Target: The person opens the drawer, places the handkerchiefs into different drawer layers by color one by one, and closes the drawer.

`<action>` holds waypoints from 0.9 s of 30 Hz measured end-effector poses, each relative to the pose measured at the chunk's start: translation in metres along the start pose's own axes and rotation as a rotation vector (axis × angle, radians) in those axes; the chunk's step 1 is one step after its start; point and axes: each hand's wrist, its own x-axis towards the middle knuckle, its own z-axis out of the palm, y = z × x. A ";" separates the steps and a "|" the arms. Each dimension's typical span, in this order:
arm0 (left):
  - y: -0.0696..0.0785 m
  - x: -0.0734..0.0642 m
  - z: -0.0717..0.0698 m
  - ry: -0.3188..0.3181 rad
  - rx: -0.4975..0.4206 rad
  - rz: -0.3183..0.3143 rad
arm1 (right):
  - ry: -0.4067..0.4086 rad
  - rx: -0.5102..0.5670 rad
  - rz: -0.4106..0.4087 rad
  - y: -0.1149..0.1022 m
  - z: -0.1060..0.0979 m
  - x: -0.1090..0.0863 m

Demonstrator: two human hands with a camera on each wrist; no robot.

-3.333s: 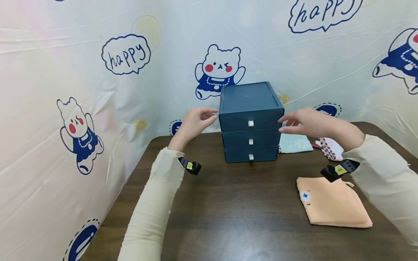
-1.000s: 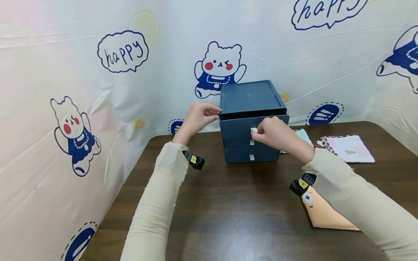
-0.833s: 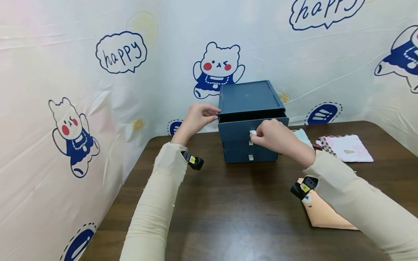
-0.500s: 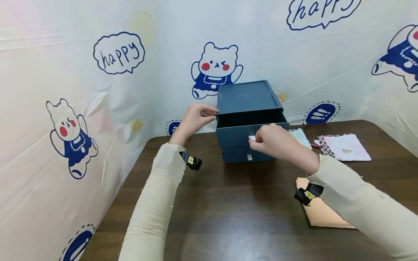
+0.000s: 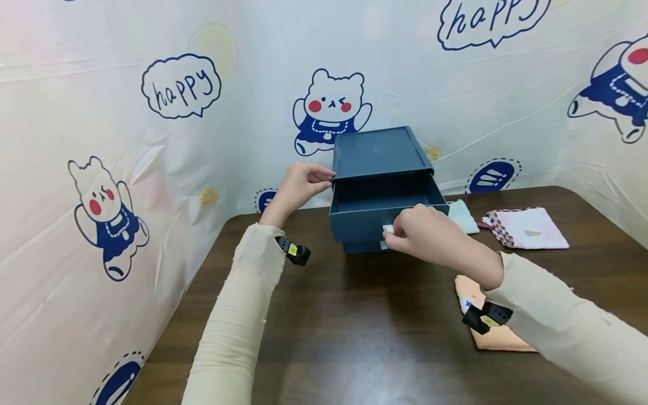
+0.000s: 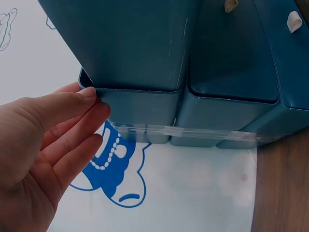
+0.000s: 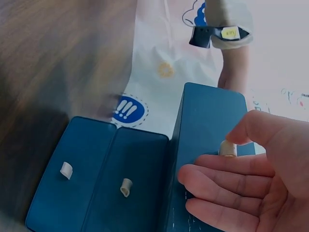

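Note:
A small dark blue drawer cabinet (image 5: 379,151) with a stack of three drawers stands at the table's back. Its top drawer (image 5: 364,222) is pulled well out, and the inside that shows is bare. My right hand (image 5: 425,233) pinches the white pull tab (image 7: 228,148) of that drawer between thumb and index finger; the other fingers lie in front of the drawer face. My left hand (image 5: 297,187) holds the cabinet's front left edge, thumb (image 6: 87,93) on the rim and fingers along the side wall. The two lower drawers (image 7: 128,181) are closed, each with a white tab.
To the right lie a light blue folded cloth (image 5: 463,216) and a pink-and-white cloth (image 5: 536,228) with a checked border. An orange folded cloth (image 5: 498,339) lies nearer, partly under my right forearm. A printed curtain (image 5: 263,101) hangs behind the brown table (image 5: 324,332).
My hands came to the cabinet from beside it; the left took hold of its left edge, the right pinched the top tab. The top drawer, closed at first, has slid out toward me.

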 end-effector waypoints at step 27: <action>0.000 -0.002 0.001 0.007 -0.002 0.005 | -0.004 -0.058 -0.021 -0.020 0.003 -0.032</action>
